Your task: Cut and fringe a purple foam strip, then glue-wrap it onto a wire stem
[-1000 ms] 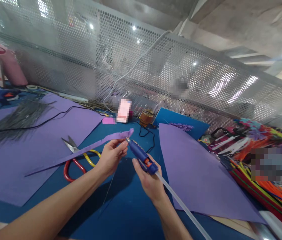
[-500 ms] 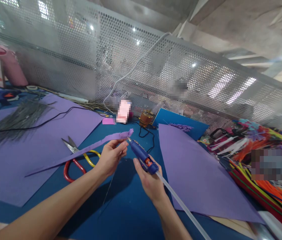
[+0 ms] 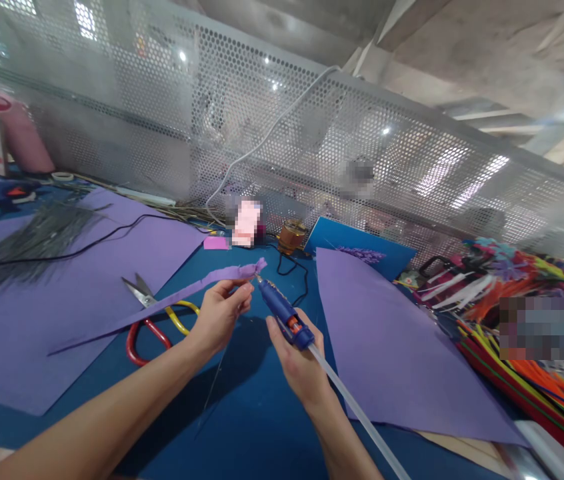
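Note:
My left hand (image 3: 225,311) is closed in a pinch near the gathered end of a long purple paper strip (image 3: 187,291). A thin wire (image 3: 211,390) runs down from below that hand; its upper end is hidden by the fingers. My right hand (image 3: 302,360) grips a blue glue gun (image 3: 278,303), its metal tip at the strip's crumpled end. Out of the gun's back comes a long whitish glue stick (image 3: 357,407). Under the strip lie scissors (image 3: 146,301) with one red and one yellow handle, blades partly apart.
Purple sheets (image 3: 127,247) lie on the left, another purple sheet (image 3: 392,353) on the right. A bundle of grey wires (image 3: 32,243) rests at left. Behind stand an amber tape roll (image 3: 292,235), a blue picture card (image 3: 362,245) and a perforated metal screen (image 3: 282,147). Colourful pipe cleaners (image 3: 492,333) heap at right.
Almost nothing differs. Both hands hold the same pose, with the glue gun's tip still at the end of the strip; the whole view has shifted very slightly.

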